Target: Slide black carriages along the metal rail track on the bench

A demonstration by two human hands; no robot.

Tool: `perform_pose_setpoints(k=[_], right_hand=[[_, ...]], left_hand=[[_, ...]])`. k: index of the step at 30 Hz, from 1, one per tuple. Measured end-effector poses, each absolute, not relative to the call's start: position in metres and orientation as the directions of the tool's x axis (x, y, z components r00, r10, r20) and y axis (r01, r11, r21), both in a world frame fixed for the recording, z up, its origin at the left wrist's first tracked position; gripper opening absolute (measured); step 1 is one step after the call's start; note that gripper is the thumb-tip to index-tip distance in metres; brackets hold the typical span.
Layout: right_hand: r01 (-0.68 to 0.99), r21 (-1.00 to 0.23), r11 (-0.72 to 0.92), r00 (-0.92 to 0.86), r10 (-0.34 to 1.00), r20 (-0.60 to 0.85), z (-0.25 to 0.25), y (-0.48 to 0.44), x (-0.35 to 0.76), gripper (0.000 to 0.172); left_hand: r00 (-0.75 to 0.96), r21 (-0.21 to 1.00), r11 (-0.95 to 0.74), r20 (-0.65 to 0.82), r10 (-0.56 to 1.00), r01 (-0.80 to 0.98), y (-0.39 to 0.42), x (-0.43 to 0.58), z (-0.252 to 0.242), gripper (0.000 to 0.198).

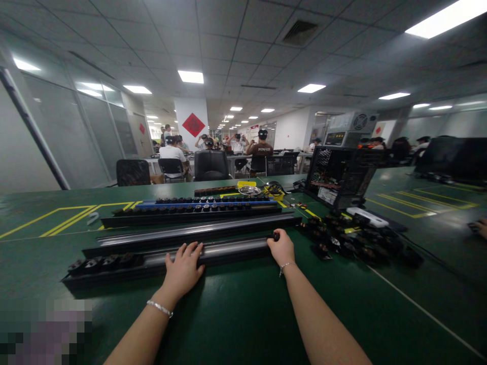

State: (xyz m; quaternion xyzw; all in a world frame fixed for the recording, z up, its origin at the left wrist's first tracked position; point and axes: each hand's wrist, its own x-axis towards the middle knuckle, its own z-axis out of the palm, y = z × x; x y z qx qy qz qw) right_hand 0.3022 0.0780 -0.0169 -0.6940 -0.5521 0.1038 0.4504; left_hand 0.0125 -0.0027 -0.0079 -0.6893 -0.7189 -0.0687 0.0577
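A long black rail [232, 249] lies across the green table [243, 324] in front of me, with several black socket modules [102, 262] seated in its left part. My left hand [183, 268] rests on the rail near its middle, fingers spread over it. My right hand [282, 249] is closed at the rail's right end, pinching a small black piece [276, 235] against it. Behind lie two more black rails [198, 230], and the farther one [198, 213] is filled with modules beside a blue strip.
A heap of loose black modules [357, 243] lies to the right. Behind it stands an open black computer case [340, 175]. A metal dish [249, 190] and a yellow box [246, 184] sit further back. People sit at distant tables. Another person's hand [482, 227] shows at the right edge.
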Motion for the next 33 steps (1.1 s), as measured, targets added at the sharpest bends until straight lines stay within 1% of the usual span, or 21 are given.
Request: perform_pose_setpoints(k=[19,21,23,25,30,33], right_hand=[[0.679,-0.734,0.002,0.367,0.865,0.343,-0.018,0.08,0.309,0.032],[0.677,-0.734,-0.05,0.394,0.867,0.305,-0.019,0.081,0.316,0.033],[0.661,-0.736,-0.149,0.451,0.862,0.23,-0.02,0.082,0.328,0.035],[0.647,-0.734,-0.205,0.484,0.855,0.188,-0.021,0.082,0.344,0.034],[0.659,-0.719,-0.222,0.463,0.872,0.155,-0.019,0.078,0.375,0.031],[0.723,-0.657,-0.214,0.406,0.901,0.153,-0.018,0.074,0.384,0.032]], left_hand=[[-0.046,0.043,0.04,0.152,0.987,0.998,-0.002,0.012,-0.006,0.059],[-0.046,0.044,0.04,0.153,0.987,0.998,-0.002,0.012,-0.007,0.059],[-0.045,0.04,0.039,0.16,0.986,0.998,-0.002,0.012,-0.007,0.059],[-0.043,0.035,0.038,0.166,0.985,0.999,-0.002,0.012,-0.007,0.059],[-0.048,0.026,0.044,0.167,0.985,0.999,-0.001,0.012,-0.008,0.059],[-0.048,0.024,0.045,0.171,0.984,0.999,-0.001,0.012,-0.008,0.058]])
